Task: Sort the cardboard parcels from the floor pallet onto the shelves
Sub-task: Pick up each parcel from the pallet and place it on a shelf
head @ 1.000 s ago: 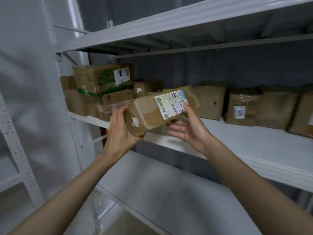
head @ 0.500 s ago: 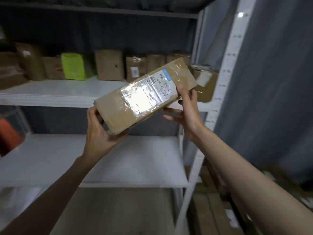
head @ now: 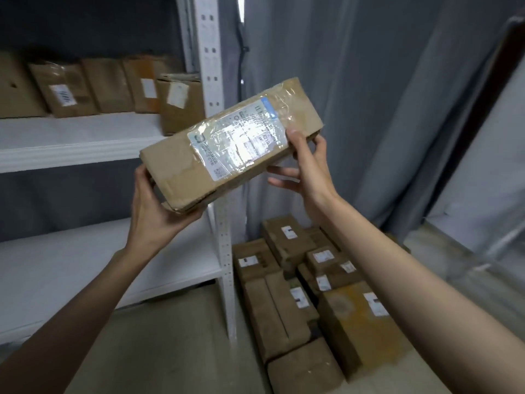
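Note:
I hold a long cardboard parcel (head: pixel 176 163) with a taped white label in front of me, tilted with its right end higher. My left hand (head: pixel 154 207) grips its lower left end from below. My right hand (head: pixel 308 170) holds the upper right end, thumb on top and fingers spread underneath. Behind it stands the white shelf unit: an upper shelf (head: pixel 71 143) with several brown parcels at its back and a lower shelf (head: pixel 85 265). Several more parcels (head: pixel 298 294) lie stacked on the floor at the lower right.
The shelf's perforated white upright post (head: pixel 224 251) stands just behind the held parcel, between the shelves and the floor stack. A grey curtain (head: pixel 383 109) hangs behind and to the right. Bare floor (head: pixel 170 351) lies below the lower shelf.
My view has swung right along the shelves, past the upright post, bringing the floor stack into sight. Both hands keep their hold on the parcel, which stays tilted the same way.

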A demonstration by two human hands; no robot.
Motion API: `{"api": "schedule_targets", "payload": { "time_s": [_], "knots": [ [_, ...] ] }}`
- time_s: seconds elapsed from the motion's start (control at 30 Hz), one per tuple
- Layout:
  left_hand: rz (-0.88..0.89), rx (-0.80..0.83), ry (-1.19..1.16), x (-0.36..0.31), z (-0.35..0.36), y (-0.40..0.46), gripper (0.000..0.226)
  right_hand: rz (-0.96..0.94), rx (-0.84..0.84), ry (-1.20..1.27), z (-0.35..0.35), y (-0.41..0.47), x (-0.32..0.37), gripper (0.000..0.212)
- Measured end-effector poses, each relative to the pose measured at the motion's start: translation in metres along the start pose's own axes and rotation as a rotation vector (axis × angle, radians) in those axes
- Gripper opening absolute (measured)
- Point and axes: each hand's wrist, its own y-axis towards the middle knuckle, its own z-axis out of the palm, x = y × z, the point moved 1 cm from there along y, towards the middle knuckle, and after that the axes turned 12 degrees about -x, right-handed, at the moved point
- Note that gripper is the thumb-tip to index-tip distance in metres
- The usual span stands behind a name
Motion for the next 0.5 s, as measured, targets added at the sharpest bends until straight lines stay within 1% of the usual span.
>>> {"api": "schedule_targets", "payload": {
  "time_s": [0.27, 0.5],
  "knots": [
    [-0.065, 0.091, 0.084, -0.071, 0.138, -0.066, 0.117, 0.023, -0.118, -0.040, -0.166, 0.018, 0.012, 0.066],
    [-0.136, 0.234, -0.005, -0.128, 0.233, -0.097, 0.118, 0.074, -0.222, -0.038, -0.282, 0.029, 0.018, 0.068]
  ]
}}
